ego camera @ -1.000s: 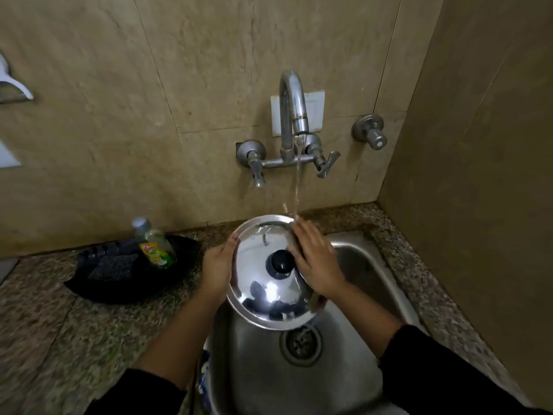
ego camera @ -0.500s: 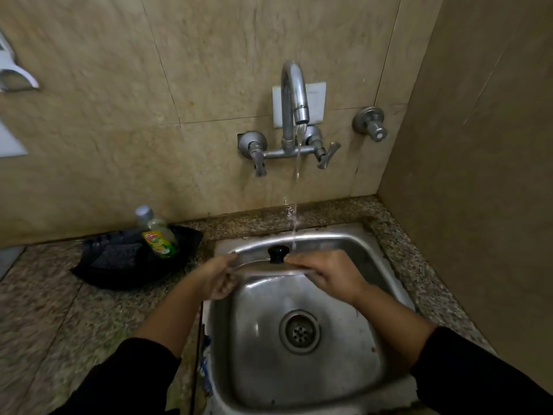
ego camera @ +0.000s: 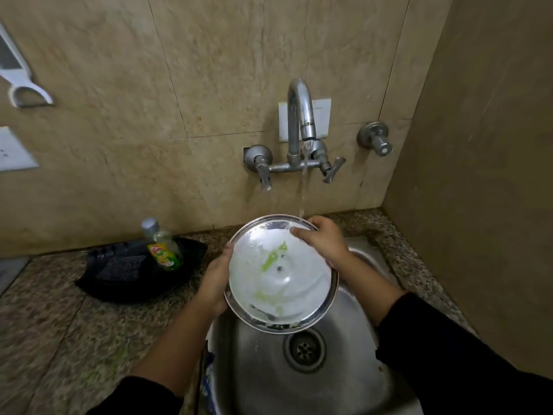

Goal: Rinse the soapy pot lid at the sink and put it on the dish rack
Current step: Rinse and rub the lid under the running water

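Observation:
The steel pot lid (ego camera: 281,283) is held over the sink (ego camera: 257,369) with its underside facing me, coated in white foam and green soap streaks. My left hand (ego camera: 217,280) grips its left rim. My right hand (ego camera: 323,238) holds the upper right rim, fingers over the edge. Water runs from the tap (ego camera: 300,115) in a thin stream onto the lid's top edge, beside my right fingers. The knob is hidden behind the lid. No dish rack is in view.
A black tray (ego camera: 119,283) on the granite counter (ego camera: 59,324) left of the sink holds a scrub pad (ego camera: 119,266) and a dish soap bottle (ego camera: 161,247). The drain (ego camera: 304,348) lies below the lid. Tiled walls close in behind and at the right.
The lid went from knob side facing me, through edge-on, to its soapy underside facing me. Both hands kept hold of the rim throughout, and the water kept running.

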{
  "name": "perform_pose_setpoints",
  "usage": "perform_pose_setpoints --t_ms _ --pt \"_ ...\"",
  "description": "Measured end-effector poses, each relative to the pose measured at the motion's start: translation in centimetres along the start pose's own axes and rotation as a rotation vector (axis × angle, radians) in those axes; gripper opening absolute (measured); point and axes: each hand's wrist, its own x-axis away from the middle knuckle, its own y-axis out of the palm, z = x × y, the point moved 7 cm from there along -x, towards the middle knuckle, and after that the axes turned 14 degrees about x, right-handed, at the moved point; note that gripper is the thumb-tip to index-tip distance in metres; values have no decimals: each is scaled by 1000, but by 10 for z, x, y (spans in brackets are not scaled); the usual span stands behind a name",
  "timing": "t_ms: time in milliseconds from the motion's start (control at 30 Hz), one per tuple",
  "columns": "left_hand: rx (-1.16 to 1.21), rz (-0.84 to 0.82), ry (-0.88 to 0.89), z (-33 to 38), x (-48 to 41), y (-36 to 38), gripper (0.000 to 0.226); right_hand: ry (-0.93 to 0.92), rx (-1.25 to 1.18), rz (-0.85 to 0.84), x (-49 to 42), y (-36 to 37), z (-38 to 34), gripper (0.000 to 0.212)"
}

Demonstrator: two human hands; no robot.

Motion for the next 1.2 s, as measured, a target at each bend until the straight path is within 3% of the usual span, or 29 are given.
perform_pose_setpoints --t_ms 67,133,267,367,567,633,733,800,867,967,1033,1100,1200 --pt "-8 36 14 -5 0 6 46 -82 554 189 4 2 -7 33" --pt "35 42 12 -12 -1 17 47 -276 852 263 15 22 -25 55" --pt "112 12 -1 -15 -8 38 42 -679 775 -86 48 75 -41 62" --pt "172 13 41 -7 -10 34 27 -759 806 -184 71 70 -20 62" --pt "159 -23 31 -18 -6 44 19 -337 950 71 17 13 16 75" --pt "178 -29 24 -22 -6 55 20 -416 890 58 13 25 -8 74" --pt "221 -4 70 -14 -10 59 22 -702 810 -159 48 56 -32 67" --pt "204 38 103 -7 -12 50 23 -791 811 -237 70 54 -18 63" --pt "181 72 133 -3 -13 39 22 -741 880 -187 65 37 8 63" --pt "156 63 133 -6 -9 37 15 -429 1004 -42 30 7 35 72" --pt "141 36 95 -14 -4 43 11 -360 947 55 14 5 23 75" --pt "135 -17 56 -20 -1 54 12 -466 832 52 13 24 -5 70" --pt "116 -55 94 -17 0 57 12 -776 774 -46 37 54 -27 59"
